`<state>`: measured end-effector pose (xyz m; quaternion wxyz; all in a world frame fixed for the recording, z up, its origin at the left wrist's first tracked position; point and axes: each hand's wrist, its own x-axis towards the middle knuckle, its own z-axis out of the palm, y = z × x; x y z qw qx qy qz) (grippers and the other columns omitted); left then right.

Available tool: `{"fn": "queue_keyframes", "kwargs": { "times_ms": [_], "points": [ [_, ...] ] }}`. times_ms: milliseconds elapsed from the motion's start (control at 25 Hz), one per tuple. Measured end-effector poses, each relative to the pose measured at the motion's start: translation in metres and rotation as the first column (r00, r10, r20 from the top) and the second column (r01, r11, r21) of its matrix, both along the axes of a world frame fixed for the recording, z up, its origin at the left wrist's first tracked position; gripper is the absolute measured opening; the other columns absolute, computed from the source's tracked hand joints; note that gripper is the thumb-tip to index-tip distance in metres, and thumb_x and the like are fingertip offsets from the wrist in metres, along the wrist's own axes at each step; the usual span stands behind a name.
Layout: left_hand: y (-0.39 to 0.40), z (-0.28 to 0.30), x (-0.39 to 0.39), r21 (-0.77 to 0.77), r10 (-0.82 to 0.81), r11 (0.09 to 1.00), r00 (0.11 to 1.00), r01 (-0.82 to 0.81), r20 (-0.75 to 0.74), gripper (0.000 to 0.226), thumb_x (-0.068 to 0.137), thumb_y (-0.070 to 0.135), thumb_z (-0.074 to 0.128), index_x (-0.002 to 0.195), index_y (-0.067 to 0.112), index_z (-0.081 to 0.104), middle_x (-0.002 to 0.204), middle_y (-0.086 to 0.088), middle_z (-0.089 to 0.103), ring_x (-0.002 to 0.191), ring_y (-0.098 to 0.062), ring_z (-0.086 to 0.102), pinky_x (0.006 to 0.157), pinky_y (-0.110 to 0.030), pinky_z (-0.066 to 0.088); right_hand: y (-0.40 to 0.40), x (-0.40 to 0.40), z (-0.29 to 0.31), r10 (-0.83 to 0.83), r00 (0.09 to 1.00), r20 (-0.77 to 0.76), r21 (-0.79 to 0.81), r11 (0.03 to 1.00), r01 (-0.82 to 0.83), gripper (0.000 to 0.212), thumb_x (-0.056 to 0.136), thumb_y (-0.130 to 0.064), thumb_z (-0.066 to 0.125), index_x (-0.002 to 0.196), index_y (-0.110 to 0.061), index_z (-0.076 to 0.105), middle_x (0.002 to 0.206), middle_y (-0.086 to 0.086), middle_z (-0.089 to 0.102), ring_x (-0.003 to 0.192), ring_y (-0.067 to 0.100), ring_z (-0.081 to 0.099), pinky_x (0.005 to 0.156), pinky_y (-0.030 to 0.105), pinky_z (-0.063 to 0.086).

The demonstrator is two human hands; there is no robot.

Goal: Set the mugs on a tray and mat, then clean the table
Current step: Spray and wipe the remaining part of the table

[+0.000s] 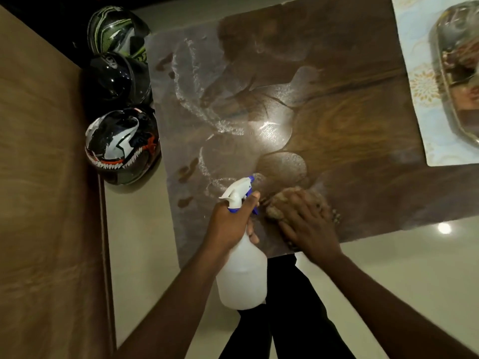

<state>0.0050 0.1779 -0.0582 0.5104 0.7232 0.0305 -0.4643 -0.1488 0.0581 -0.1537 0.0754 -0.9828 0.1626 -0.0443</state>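
Cloth [298, 203] under R hand [308, 226], prob. flat

Single view, head-mounted, wide-angle. Faces steeply down onto the table [337, 104], close above both forearms. Table fills centre to 1 o'clock; floor [140, 229] at 6 and 9 o'clock. Edges bend, probably lens distortion.

Under the right hand [305, 221], the cloth [274, 211] is mostly covered, only its frayed edges showing. Far beyond that hand, the tray [451, 73] is cut by the frame's edge and blurred; its contents are possibly mugs. The left hand [230, 224] hides the spray bottle [242, 275] neck.
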Motion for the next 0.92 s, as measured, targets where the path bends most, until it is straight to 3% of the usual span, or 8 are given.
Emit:
{"fn": "queue_keyframes", "kwargs": {
  "times_ms": [160,320,400,480,560,640,760,920],
  "points": [
    [0.024,-0.004,-0.015,-0.023,0.002,1.0,1.0,-0.001,0.017,0.039,0.094,0.029,0.064,0.125,0.005,0.059,0.061,-0.007,0.059,0.036,-0.021,0.046,0.048,-0.038,0.051,0.009,0.049,0.004,-0.582,0.813,-0.001,0.093,0.81,0.579,0.049,0.093,-0.041,0.042,0.137,-0.019,0.04,0.142,0.013,0.045,0.134,0.031,0.031,0.106,0.055,0.024],
    [0.057,0.001,-0.01,0.031,0.058,0.998,0.998,-0.059,0.011,0.035,0.095,0.028,0.063,0.116,0.0,0.062,0.048,0.002,0.056,0.037,-0.025,0.045,0.045,-0.031,0.047,0.074,0.023,-0.005,0.05,0.998,0.038,0.074,0.996,-0.053,0.047,0.094,-0.042,0.043,0.137,-0.024,0.04,0.144,0.008,0.046,0.135,0.027,0.036,0.11,0.051,0.023],
    [0.075,0.01,0.001,0.026,0.086,0.996,0.996,-0.086,-0.022,0.029,0.094,0.029,0.063,0.102,0.001,0.067,0.054,-0.001,0.058,0.04,-0.024,0.045,0.046,-0.032,0.049,0.029,0.009,-0.006,-0.085,0.995,-0.043,0.037,0.996,0.086,0.048,0.096,-0.047,0.035,0.14,-0.029,0.04,0.149,0.005,0.04,0.136,0.026,0.035,0.11,0.049,0.021],
    [0.088,0.014,0.013,0.015,0.101,0.995,0.995,-0.101,-0.016,0.029,0.094,0.028,0.063,0.097,0.0,0.068,0.051,0.003,0.056,0.044,-0.026,0.045,0.045,-0.03,0.049,0.003,0.041,-0.005,-0.455,0.886,-0.091,0.028,0.888,0.459,0.057,0.097,-0.052,0.021,0.143,-0.025,0.039,0.151,0.008,0.035,0.139,0.03,0.028,0.111,0.054,0.018],
    [0.097,0.015,0.022,0.012,0.13,0.991,0.992,-0.13,-0.001,0.032,0.094,0.03,0.063,0.095,-0.001,0.068,0.049,-0.001,0.054,0.045,-0.028,0.048,0.046,-0.03,0.048,0.044,0.094,-0.003,-0.48,0.871,-0.102,0.171,0.854,0.491,0.062,0.097,-0.053,0.016,0.144,-0.018,0.036,0.151,0.012,0.034,0.14,0.033,0.026,0.11,0.06,0.02],
    [0.108,0.015,0.028,0.025,0.177,0.984,0.984,-0.177,0.014,0.033,0.093,0.034,0.063,0.09,0.002,0.07,0.05,-0.01,0.051,0.044,-0.028,0.051,0.05,-0.032,0.048,0.12,0.113,-0.003,-0.104,0.994,-0.023,0.204,0.973,0.106,0.056,0.097,-0.049,0.025,0.14,-0.018,0.043,0.148,0.012,0.04,0.138,0.033,0.03,0.105,0.06,0.029],
    [0.121,0.017,0.037,0.051,0.237,0.97,0.972,-0.237,0.009,0.031,0.092,0.035,0.064,0.089,0.005,0.07,0.046,-0.008,0.049,0.043,-0.027,0.051,0.052,-0.032,0.048,0.118,0.077,-0.003,0.342,0.939,0.032,0.043,0.938,-0.343,0.046,0.093,-0.042,0.048,0.136,-0.027,0.047,0.146,0.002,0.044,0.137,0.024,0.033,0.109,0.051,0.029],
    [0.124,0.009,0.04,0.047,0.202,0.978,0.979,-0.202,0.013,0.03,0.092,0.032,0.064,0.091,0.002,0.067,0.045,-0.009,0.049,0.039,-0.028,0.051,0.05,-0.033,0.048,0.104,0.112,0.008,-0.148,0.989,-0.02,0.092,0.984,0.149,0.047,0.091,-0.044,0.042,0.135,-0.028,0.043,0.146,0.005,0.042,0.137,0.028,0.03,0.112,0.052,0.017]
  ]
}}
